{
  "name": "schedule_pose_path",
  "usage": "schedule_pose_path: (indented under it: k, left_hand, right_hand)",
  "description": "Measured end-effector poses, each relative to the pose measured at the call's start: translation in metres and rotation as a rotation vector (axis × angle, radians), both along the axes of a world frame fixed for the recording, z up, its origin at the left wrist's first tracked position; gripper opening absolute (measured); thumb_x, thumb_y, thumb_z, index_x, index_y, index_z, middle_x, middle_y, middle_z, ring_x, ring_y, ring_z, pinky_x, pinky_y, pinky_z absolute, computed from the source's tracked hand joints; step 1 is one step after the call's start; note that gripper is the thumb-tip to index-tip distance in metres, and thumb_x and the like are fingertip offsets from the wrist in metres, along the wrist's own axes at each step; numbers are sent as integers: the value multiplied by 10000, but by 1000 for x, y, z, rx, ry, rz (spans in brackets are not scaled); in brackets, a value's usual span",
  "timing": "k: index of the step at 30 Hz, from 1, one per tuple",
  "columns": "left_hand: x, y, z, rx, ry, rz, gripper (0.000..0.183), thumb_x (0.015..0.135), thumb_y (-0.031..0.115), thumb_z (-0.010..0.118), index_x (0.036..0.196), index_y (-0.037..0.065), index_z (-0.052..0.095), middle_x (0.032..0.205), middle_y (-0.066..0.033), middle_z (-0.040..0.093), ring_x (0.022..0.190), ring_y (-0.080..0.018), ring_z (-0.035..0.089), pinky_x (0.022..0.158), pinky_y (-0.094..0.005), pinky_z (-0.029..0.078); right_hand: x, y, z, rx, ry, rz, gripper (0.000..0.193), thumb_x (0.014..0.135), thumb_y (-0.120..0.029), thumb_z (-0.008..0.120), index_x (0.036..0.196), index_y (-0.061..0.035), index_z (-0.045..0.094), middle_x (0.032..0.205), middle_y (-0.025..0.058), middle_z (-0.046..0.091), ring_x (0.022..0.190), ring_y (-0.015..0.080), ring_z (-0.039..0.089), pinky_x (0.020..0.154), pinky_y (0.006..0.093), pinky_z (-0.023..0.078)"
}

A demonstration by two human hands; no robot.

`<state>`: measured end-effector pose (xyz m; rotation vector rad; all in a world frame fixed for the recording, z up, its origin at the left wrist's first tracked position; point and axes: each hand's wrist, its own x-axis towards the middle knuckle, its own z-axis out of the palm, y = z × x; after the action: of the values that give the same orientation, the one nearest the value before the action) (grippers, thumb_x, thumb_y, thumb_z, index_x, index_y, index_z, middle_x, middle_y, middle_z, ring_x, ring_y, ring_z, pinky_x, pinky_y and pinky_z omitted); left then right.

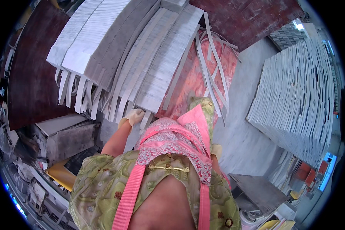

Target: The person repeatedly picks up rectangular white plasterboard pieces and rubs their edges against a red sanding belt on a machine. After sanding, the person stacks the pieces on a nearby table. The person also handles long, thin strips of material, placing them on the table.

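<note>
My left hand [135, 116], in a pale glove, is closed at the near end of a stack of long white strips [157, 82]. Its fingers are curled beside the strip ends, and what they hold, if anything, is hidden. Loose pale strips [80, 94] stick out from under the near edge of the neighbouring grey-white stack [103, 63]. Down at my right side, partly covered by my pink apron [172, 143], is my right hand [217, 149], also pale-gloved; its fingers do not show clearly.
Several loose strips [214, 71] lie tangled on a red board [184, 92] ahead. A tall stack of thin white sheets [295, 96] stands at right. Dark red panels [34, 69] lean at left, above a grey box [71, 140]. A flat dark board [258, 191] lies lower right.
</note>
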<state>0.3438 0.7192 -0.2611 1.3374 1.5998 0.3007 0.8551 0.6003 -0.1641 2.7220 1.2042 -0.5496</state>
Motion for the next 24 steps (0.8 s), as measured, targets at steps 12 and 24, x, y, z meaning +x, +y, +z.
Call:
schedule_pose_path:
  k: [12, 24]
  left_hand:
    - [20, -17, 64, -112, -58, 210, 390, 945, 363, 617, 1040, 6, 743, 899, -209, 735, 901, -326, 721, 799, -420, 536]
    - [109, 69, 82, -98, -39, 41, 348, 1039, 304, 597, 1126, 2, 748, 921, -173, 728, 876, -230, 703, 822, -382, 537]
  right_hand:
    - [37, 40, -25, -22, 122, 58, 505, 1040, -453, 487, 1012, -4, 717, 840, 152, 731, 731, 262, 701, 655, 433, 518]
    - [-16, 190, -34, -145, 715, -249, 390, 982, -320, 506, 1007, 39, 655, 787, 163, 755, 640, 234, 699, 632, 395, 555]
